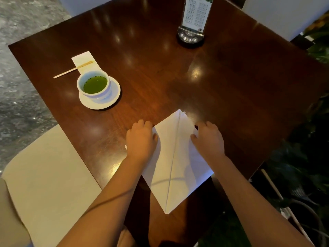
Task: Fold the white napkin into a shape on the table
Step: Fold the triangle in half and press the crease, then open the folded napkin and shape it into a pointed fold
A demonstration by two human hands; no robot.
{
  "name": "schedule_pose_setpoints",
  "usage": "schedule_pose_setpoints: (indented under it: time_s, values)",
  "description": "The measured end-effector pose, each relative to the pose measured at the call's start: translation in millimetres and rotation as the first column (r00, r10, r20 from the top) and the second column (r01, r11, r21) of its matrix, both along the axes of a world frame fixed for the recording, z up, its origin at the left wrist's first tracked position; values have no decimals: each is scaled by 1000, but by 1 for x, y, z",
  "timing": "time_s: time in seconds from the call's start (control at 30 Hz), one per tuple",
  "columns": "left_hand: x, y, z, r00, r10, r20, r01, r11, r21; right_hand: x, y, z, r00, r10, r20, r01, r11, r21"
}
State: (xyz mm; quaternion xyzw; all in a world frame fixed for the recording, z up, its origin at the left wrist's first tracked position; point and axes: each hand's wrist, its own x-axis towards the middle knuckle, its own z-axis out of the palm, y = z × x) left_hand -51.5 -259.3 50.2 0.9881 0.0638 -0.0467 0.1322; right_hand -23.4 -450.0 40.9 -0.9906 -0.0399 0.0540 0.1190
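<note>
The dark wooden desk fills most of my view, glossy with lamp reflections. A pale seat cushion sits to my left, just beside its edge. On the near corner of the desk lies the white napkin, folded to a long kite shape with a crease down its middle; its far tip points away from me and its near tip hangs past the desk edge. My left hand rests flat on the napkin's left edge, fingers loosely curled, gripping nothing. My right hand presses flat on the right flap, fingers spread. Well apart, far left, a white saucer carries a white cup of green liquid. Behind it lie a small paper slip and a wooden stirrer across it. At the far side stands a menu stand.
</note>
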Motion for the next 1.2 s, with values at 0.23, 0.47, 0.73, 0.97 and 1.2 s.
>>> schedule_pose_setpoints:
  time_s: [0.23,0.47,0.73,0.97,1.2]
  values:
    - [6,11,2,984,49,-171,-87,970,-228,-1,1,6,990,-79,-113,81,997,13]
    - [10,11,16,967,-94,-236,81,995,-66,-2,7,16,960,-39,-277,44,999,12]
    - [25,15,21,911,-165,-377,135,985,-104,4,-5,34,864,-32,-503,67,996,52]
    - [24,34,7,909,-158,-385,40,954,-296,2,-8,39,844,-10,-536,185,944,274]
    - [24,44,19,936,-131,-326,-15,913,-408,9,-9,56,878,-3,-479,220,891,398]
